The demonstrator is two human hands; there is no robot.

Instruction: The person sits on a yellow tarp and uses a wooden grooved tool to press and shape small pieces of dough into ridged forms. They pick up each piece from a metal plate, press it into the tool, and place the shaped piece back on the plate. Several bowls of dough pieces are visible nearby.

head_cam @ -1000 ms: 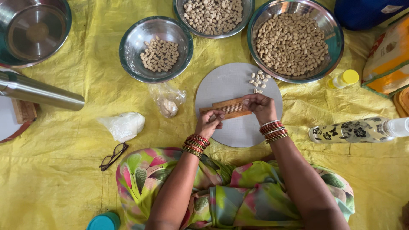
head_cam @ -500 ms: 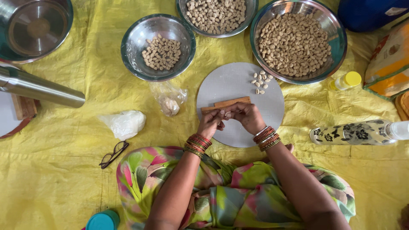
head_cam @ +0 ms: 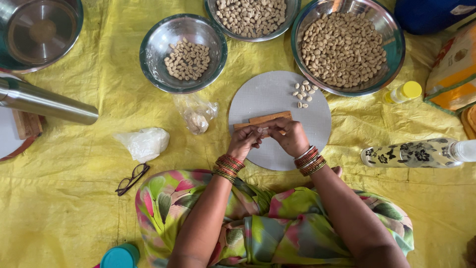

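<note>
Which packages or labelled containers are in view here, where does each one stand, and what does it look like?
Printed package: right edge, flat, orange, yellow and green.
Floral bottle: lying on the yellow cloth, right of the round grey board; pale with dark flowers.
Small bottle: beside the large steel bowl; clear, yellow cap.
Two clear plastic bags: left of the board, crumpled.

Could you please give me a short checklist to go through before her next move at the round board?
1. Both hands over the round board: ok; left hand and right hand meet there.
2. Wooden tool on the board: ok.
3. What the fingers pinch: cannot tell, too small.
4. Loose pieces on the board: ok, beside the big bowl.
5. Small bowl has room: ok, partly filled.
</note>
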